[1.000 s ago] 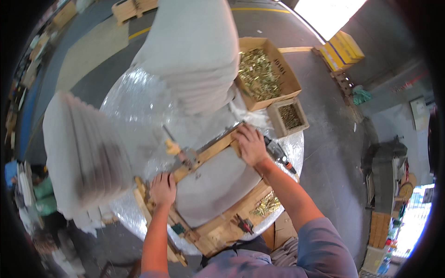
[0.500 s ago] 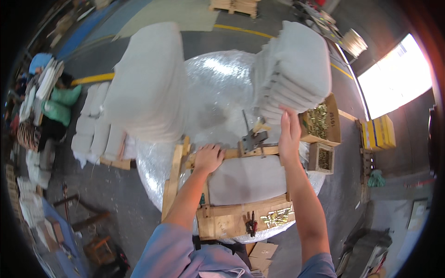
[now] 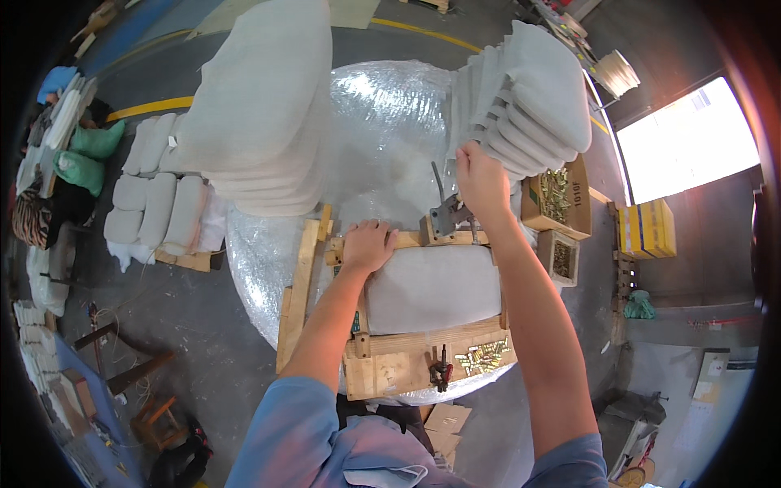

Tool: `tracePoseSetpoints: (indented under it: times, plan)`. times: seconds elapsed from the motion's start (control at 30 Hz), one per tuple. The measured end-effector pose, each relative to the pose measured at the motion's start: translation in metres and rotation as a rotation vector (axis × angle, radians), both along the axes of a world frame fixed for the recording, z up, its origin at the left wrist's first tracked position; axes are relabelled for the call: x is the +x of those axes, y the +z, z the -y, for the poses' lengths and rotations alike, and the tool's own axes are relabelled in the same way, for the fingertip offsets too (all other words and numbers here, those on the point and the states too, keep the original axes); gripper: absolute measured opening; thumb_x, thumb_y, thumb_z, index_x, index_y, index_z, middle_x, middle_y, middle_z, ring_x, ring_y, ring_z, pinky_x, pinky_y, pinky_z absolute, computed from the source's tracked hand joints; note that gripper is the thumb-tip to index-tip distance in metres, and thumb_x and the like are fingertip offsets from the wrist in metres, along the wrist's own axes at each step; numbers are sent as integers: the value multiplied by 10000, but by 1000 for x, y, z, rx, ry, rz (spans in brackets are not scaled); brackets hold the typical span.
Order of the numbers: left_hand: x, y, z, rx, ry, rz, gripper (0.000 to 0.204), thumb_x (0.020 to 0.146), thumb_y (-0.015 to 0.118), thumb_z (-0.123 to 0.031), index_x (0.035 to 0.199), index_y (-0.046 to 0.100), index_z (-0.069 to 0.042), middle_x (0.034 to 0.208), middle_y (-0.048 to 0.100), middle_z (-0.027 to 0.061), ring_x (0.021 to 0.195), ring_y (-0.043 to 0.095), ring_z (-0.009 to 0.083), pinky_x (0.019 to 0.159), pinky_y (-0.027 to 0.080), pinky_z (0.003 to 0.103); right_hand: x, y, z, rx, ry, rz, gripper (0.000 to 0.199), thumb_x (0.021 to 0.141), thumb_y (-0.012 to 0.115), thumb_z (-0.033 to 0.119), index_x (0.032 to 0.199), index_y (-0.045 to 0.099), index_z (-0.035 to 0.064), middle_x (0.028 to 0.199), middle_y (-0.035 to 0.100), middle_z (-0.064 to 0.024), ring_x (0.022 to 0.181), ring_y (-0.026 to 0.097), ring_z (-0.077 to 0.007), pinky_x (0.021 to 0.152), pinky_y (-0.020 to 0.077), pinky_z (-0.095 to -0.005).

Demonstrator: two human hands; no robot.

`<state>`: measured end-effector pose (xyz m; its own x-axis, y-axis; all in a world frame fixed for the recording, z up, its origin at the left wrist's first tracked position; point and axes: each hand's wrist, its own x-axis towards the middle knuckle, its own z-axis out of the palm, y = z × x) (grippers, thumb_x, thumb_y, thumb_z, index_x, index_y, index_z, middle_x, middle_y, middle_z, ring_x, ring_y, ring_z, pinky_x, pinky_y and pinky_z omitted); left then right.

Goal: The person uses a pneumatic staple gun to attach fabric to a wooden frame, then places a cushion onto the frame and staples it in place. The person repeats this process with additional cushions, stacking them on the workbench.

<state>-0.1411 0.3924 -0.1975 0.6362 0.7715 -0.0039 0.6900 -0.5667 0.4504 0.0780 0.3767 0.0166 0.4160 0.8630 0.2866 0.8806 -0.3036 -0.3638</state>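
Observation:
A pale grey padded cushion panel (image 3: 434, 289) lies in the wooden frame (image 3: 390, 372) in front of me. My left hand (image 3: 370, 246) rests flat on the frame's far left corner, fingers spread over the bar beside the panel, holding nothing. Beyond the far bar my right hand (image 3: 485, 183) reaches to the near lower edge of the right stack of grey cushions (image 3: 545, 89). Its fingers point away and are partly hidden, so I cannot tell whether they grip. Just left of that wrist, a metal clamp (image 3: 446, 218) with an upright lever sits on the far bar.
A taller stack of grey cushions (image 3: 260, 98) stands at the back left on the plastic-wrapped round surface (image 3: 382, 106). At right are a cardboard box of brass-coloured pieces (image 3: 579, 199) and a smaller wooden box (image 3: 560, 256). Red-handled pliers (image 3: 441, 370) lie beside loose brass-coloured pieces (image 3: 484, 358).
My right hand has moved forward and left, from beside the small boxes to the right stack's near edge. My left hand stays on the frame corner. The whole view has shifted slightly.

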Motion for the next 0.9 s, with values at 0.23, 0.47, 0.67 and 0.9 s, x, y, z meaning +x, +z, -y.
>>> tracePoseSetpoints:
  times: [0.23, 0.47, 0.67, 0.9]
  plan:
    - [-26, -1, 0, 49, -75, 270, 316, 1088, 606, -335, 1237, 746, -94, 1209, 749, 127, 1200, 673, 330, 1083, 468, 492, -6, 5, -11, -51, -12, 6, 265, 1100, 583, 308, 1125, 715, 80, 944, 767, -244, 931, 729, -492, 818, 562, -572]
    - [-162, -4, 112, -130, 248, 754, 341, 1021, 729, -245, 1294, 694, -43, 1361, 679, 192, 1280, 610, 409, 1117, 471, 501, 4, -6, -7, -86, 2, -27, 276, 1088, 608, 310, 1115, 737, 67, 963, 768, -241, 950, 728, -488, 840, 561, -570]
    - [-276, -19, 185, -27, 716, 1, 923, 910, 817, -467, 1620, 441, -14, 1703, 398, 247, 1458, 538, 478, 1159, 491, 526, 11, -14, -7, -34, 23, 32, 282, 1076, 639, 306, 1100, 720, 38, 845, 758, -197, 825, 760, -406, 790, 564, -492]
    - [-297, 2, 176, -281, 680, 59, 1071, 732, 939, -404, 1617, 459, -38, 1640, 519, 242, 1274, 704, 431, 1025, 587, 513, 18, -14, -8, -31, 41, 33, 298, 1066, 648, 317, 1137, 751, 47, 905, 765, -211, 895, 757, -413, 813, 566, -499]
